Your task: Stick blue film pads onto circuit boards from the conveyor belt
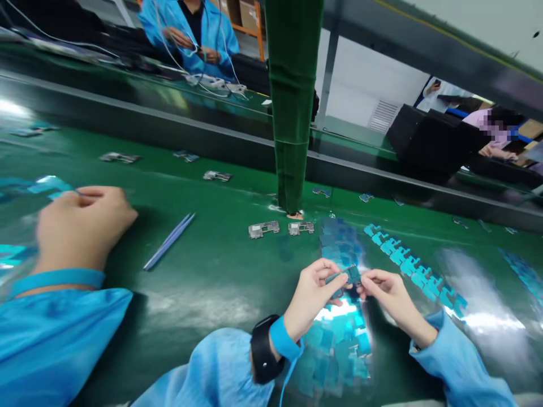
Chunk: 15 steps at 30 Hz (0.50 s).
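Observation:
My left hand [311, 288], with a black band and a blue wrist strap at its wrist, pinches a small green circuit board [352, 275] by its left side. From the other side, the fingertips of my right hand [388, 291] close on the board's right edge. Under both hands lies a sheet of shiny blue film pieces [339, 350], partly covered by the hands. To the right runs a slanting row of bright blue cut film pieces [411, 263]. Just beyond my hands are two grey metal-covered boards, a left one [263, 229] and a right one [301, 228].
A co-worker's hand [85, 226] reaches in at left beside blue film. Blue tweezers or sticks [169, 241] lie on the green bench [212, 294]. A green post [292, 113] rises ahead. More boards [218, 176] line the back ledge. Another person's hands [193, 45] work opposite.

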### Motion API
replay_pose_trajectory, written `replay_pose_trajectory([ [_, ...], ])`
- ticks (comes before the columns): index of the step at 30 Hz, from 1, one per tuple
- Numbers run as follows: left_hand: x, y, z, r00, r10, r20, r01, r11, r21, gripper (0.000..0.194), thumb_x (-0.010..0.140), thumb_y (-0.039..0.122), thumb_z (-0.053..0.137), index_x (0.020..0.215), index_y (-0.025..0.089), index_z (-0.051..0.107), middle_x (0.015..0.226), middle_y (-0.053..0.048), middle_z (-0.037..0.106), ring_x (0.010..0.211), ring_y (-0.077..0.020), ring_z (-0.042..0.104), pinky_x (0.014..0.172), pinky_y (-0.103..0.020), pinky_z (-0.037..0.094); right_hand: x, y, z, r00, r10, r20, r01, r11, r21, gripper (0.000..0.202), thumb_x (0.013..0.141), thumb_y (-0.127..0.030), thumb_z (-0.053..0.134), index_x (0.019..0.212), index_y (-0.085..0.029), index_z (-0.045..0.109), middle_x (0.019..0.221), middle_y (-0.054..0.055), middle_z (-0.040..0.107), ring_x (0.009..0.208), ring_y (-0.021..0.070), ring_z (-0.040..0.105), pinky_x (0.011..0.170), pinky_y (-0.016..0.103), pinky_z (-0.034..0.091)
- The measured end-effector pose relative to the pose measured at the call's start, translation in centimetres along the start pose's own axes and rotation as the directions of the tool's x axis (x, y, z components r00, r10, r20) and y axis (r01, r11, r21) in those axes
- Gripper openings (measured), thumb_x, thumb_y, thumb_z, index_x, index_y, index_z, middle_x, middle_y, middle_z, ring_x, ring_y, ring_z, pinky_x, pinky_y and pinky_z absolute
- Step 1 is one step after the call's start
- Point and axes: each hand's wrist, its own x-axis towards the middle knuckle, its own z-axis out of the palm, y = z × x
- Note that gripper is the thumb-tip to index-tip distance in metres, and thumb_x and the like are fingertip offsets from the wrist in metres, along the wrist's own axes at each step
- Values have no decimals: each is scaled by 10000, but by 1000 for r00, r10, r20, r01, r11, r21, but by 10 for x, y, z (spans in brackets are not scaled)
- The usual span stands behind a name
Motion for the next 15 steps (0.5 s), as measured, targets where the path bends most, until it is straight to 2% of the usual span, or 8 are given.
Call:
replay_pose_trajectory([
  [3,4,1,-3,1000,8,19,-8,1000,-28,317,613,305,817,764,166,577,656,-16,681,666,-193,698,455,-205,538,12,-8,-1,999,39,15,-39,999,-26,374,747,-478,716,690,-114,656,598,26,654,501,90,569,532,224,490],
  [6,8,2,-8,1000,22,1,-22,997,-75,227,735,269,723,900,142,631,779,-67,732,748,-176,714,610,-221,567,43,-13,-13,998,63,-1,-63,997,-49,379,730,-461,739,687,-96,645,609,19,635,509,78,555,545,218,486],
  [9,13,2,-11,998,51,-43,-55,992,-114,184,822,255,620,961,136,629,834,-101,748,800,-181,728,694,-240,562,91,-17,-32,995,42,-85,-50,995,-83,303,822,-384,683,776,-88,638,695,13,633,566,80,577,622,250,528],
  [12,16,0,-12,995,81,-65,-87,991,-97,155,847,268,598,904,128,632,709,-81,731,656,-166,717,623,-235,548,141,-20,-44,984,-38,-172,15,991,-134,236,923,-337,571,997,-116,613,913,37,646,749,125,632,686,300,551],
  [15,20,-3,-14,992,106,-74,-109,993,-38,174,897,279,571,844,124,630,564,4,645,463,-102,610,472,-193,475,174,-22,-46,970,-149,-191,108,972,-210,278,925,-330,569,1126,-139,582,1074,71,625,888,168,637,754,345,556],
])
